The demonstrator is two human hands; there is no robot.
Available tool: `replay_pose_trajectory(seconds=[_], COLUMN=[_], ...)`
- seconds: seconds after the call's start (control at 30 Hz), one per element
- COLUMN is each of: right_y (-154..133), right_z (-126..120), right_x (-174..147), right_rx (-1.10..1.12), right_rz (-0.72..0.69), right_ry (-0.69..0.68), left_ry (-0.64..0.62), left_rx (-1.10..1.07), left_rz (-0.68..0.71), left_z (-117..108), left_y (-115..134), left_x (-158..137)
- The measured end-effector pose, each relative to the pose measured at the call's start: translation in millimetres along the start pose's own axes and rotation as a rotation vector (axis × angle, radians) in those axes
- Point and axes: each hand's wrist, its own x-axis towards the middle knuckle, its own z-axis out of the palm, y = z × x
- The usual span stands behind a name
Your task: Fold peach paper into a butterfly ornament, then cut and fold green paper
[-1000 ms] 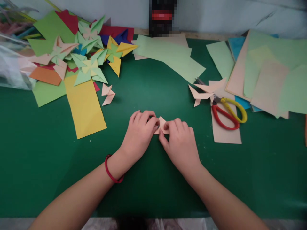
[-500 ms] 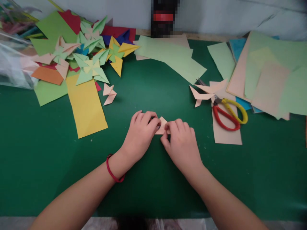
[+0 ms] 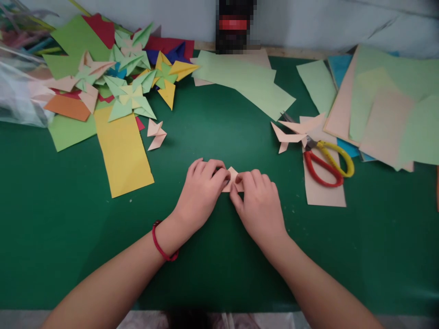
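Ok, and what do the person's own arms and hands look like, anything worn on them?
The left hand and right hand are ungloved; no sleeves show on the forearms. A thin red cord bracelet circles the left wrist, with a darker spot too small to make out. The right wrist is bare.

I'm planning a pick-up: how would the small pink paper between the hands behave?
The small pink paper is probably light, being only paper. Its crisp, straight edges suggest some stiffness. It might slide on the smooth-looking green tabletop.
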Motion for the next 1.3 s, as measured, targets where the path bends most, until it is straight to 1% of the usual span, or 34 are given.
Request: replay_pose_trajectory(seconds=[0.23, 0.4, 0.47, 0.67, 0.8, 1.1, 1.2, 1.3], right_y=[2, 2, 1, 1, 1, 0, 0, 0], right_z=[1, 1, 1, 2, 1, 1, 1, 1], right_x=[2, 1, 1, 0, 1, 1, 1, 1], right_rx=[-0.007, -0.022, -0.021, -0.025, -0.021, -0.045, -0.05, -0.051], right_rz=[0.002, 0.001, 0.002, 0.007, 0.015, 0.024, 0.022, 0.022], right_ry=[-0.005, -0.003, 0.002, 0.0, -0.015, -0.033, -0.027, -0.019], left_ry=[0.016, 0.136, 0.145, 0.077, 0.041, -0.093, -0.108, -0.094], left_rx=[0.03, 0.075, 0.099, 0.115, 0.12, 0.174, 0.189, 0.186], left_rz=[0.055, 0.061, 0.06, 0.005, 0.007, -0.034, -0.053, -0.068], left_z=[-3, -6, -6, -6, -8, -21, -22, -21], left_y=[0, 5, 8, 13, 15, 6, 6, 8], left_x=[0, -3, -4, -4, -5, -10, -11, -10])
